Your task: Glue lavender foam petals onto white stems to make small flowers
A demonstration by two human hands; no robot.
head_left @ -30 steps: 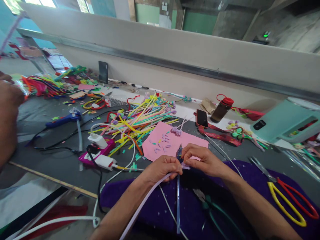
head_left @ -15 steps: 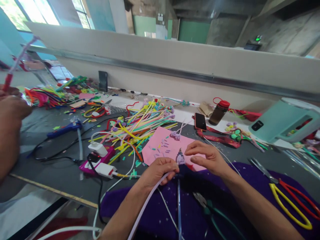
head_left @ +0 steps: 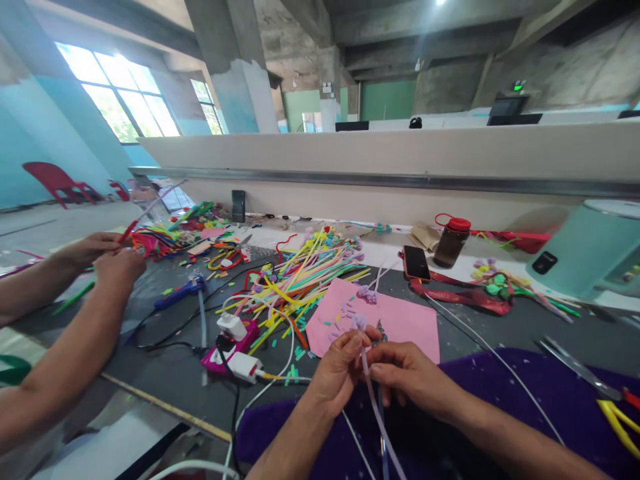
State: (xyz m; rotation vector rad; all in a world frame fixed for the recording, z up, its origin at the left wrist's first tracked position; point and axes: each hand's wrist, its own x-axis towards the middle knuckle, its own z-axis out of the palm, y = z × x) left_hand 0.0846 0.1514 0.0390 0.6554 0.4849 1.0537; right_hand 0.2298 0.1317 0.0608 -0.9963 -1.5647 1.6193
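My left hand [head_left: 340, 370] pinches a lavender pipe-cleaner flower just below its small curled head [head_left: 359, 323]. Its long stem [head_left: 376, 408] hangs down towards my lap. Close against it, my right hand [head_left: 413, 373] has its fingers closed by the stem; what lies between its fingertips is hidden. A dark metallic pointed tip [head_left: 381, 329] sticks up behind the right fingers, and a clear rod [head_left: 384, 440] runs down below them. Beneath and beyond both hands lies a pink sheet [head_left: 400, 320] with a lavender flower piece [head_left: 367, 294] and short cut bits.
Pipe cleaners [head_left: 305, 273] are heaped beyond the magenta power strip [head_left: 220, 360]. Left are a blue glue gun [head_left: 180, 293] and a co-worker's hands [head_left: 113, 257] on a red-and-lavender piece. Right: phone [head_left: 416, 263], bottle [head_left: 451, 243], teal appliance [head_left: 575, 253], scissors [head_left: 580, 367] on purple cloth [head_left: 480, 387].
My right hand has come in from apart to meet the left. The flower head now points up above my left fingers. The view has tilted up and left; the co-worker's hands are now both visible.
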